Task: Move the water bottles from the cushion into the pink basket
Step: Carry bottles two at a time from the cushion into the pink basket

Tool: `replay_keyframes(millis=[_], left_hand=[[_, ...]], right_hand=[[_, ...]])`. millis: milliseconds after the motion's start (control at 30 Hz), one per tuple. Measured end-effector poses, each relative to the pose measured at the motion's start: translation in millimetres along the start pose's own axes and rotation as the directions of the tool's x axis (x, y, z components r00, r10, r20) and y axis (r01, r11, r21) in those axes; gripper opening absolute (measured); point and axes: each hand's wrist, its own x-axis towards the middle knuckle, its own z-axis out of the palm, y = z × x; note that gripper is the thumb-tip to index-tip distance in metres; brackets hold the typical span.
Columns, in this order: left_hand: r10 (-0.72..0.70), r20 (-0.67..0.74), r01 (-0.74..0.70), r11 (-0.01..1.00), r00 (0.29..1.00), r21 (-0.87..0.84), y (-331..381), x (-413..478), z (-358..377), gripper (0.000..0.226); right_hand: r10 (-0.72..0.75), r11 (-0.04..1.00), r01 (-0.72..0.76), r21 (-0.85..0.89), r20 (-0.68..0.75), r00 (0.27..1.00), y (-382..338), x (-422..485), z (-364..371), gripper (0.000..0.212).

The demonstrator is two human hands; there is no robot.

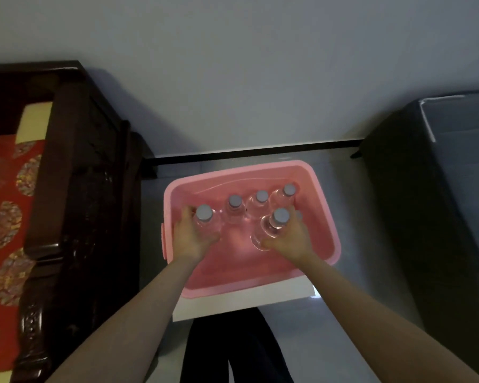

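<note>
The pink basket (324, 217) stands on the floor in front of me, on a white sheet. Three clear water bottles with grey caps stand upright along its far side: one (235, 201), one (261, 197) and one (289, 190). My left hand (190, 236) is wrapped around a clear water bottle (204, 213), held upright inside the basket's left part. My right hand (291, 239) grips another water bottle (280, 216), upright over the basket's right part. Another grey cap peeks out behind my right hand. The red patterned cushion (4, 205) lies at the left edge.
A dark carved wooden sofa arm (75, 203) rises between the cushion and the basket. A dark box-like piece of furniture (440, 203) stands at the right. The wall with a black skirting strip (260, 153) is just behind the basket. My dark trouser legs (233, 349) show below.
</note>
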Motion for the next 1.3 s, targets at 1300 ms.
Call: replay_keyframes(millis=[1300], left_hand=[[0.394,0.151,-0.421,0.819,0.907,0.389,-27,84,19,0.022]], right_hand=[[-0.41,0.679,0.526,-0.512,0.33,0.85,14,66,42,0.02]])
